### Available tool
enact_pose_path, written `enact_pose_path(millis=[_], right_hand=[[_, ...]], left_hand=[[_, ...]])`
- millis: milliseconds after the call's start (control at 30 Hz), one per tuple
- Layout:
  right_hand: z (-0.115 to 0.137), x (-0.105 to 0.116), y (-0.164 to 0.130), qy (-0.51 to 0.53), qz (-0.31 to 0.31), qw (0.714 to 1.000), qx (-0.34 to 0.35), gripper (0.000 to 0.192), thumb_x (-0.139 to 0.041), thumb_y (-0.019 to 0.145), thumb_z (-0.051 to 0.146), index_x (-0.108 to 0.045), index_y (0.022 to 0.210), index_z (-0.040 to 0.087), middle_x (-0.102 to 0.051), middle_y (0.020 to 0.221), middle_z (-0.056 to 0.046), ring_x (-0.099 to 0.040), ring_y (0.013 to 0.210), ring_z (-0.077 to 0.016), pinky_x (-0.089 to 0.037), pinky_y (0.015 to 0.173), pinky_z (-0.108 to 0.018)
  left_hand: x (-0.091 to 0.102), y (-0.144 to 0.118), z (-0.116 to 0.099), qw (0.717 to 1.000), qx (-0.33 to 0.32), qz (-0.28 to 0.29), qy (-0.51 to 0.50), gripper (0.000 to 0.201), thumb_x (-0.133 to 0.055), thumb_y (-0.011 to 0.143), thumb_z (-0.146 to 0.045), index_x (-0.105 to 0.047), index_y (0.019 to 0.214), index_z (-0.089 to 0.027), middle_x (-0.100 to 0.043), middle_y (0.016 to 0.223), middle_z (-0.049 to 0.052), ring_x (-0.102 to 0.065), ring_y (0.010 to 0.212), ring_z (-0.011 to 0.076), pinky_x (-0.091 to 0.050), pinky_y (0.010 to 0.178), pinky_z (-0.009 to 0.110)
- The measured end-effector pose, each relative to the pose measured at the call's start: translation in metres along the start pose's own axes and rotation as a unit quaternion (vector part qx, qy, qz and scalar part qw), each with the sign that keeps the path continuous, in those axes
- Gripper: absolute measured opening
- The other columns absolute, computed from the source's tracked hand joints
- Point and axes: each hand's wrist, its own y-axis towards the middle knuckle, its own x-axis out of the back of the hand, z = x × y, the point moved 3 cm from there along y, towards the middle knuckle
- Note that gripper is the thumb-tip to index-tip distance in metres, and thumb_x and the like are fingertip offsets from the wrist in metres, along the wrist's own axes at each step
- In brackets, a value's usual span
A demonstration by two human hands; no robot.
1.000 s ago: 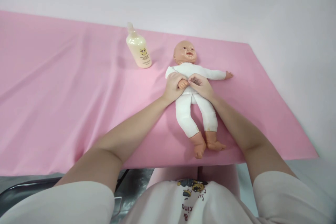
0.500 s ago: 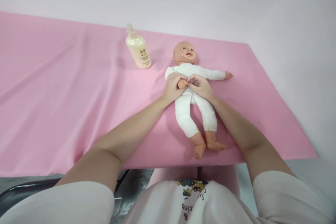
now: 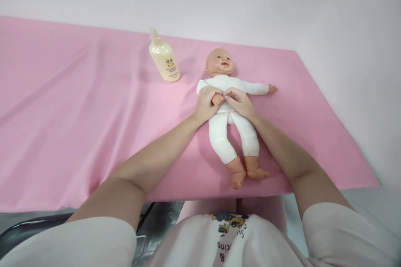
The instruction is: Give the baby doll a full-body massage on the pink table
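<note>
A baby doll [image 3: 232, 129] in a white suit lies on its back on the pink sheet [image 3: 78, 125], head toward the wall. One of the doll's arms is folded across its belly, the other stretches out to the right. My left hand [image 3: 205, 106] is wrapped around the folded arm at the wrist, with the doll's small hand poking out above my fingers. My right hand [image 3: 239, 102] rests on the doll's belly and its fingertips pinch the doll's hand.
A cream lotion bottle [image 3: 164, 58] with a pump top stands on the sheet left of the doll's head. The sheet's near edge runs just below the doll's feet. A pale wall closes the far and right sides.
Both hands stay on the doll's folded arm. The fingers of my right hand have shifted slightly over the doll's hand. The doll and bottle have not moved.
</note>
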Motion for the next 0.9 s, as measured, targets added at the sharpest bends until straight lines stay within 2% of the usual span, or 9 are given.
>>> enact_pose_path(millis=[633,900], right_hand=[[0.0033,-0.0010,-0.0007,0.004,0.000,1.000,0.002,0.015,-0.064,0.084,0.036,-0.060,0.087,0.021,-0.060,0.079,0.002,-0.056,0.077,-0.0143,-0.046,0.075,-0.029],[0.0047,-0.0012,-0.0010,-0.003,-0.004,1.000,0.005,0.010,-0.062,0.083,0.030,-0.060,0.087,0.021,-0.061,0.079,0.001,-0.057,0.077,-0.0146,-0.047,0.075,-0.030]], left_hand=[[0.0003,-0.0013,0.0013,1.000,-0.017,-0.003,0.002,0.015,-0.062,0.086,-0.037,-0.056,0.085,-0.024,-0.066,0.085,0.004,-0.059,0.084,0.0225,-0.045,0.084,0.040],[-0.0010,-0.0022,0.0028,1.000,-0.008,0.002,0.019,0.020,-0.061,0.087,-0.042,-0.056,0.086,-0.023,-0.066,0.088,0.004,-0.059,0.087,0.0229,-0.044,0.086,0.040]])
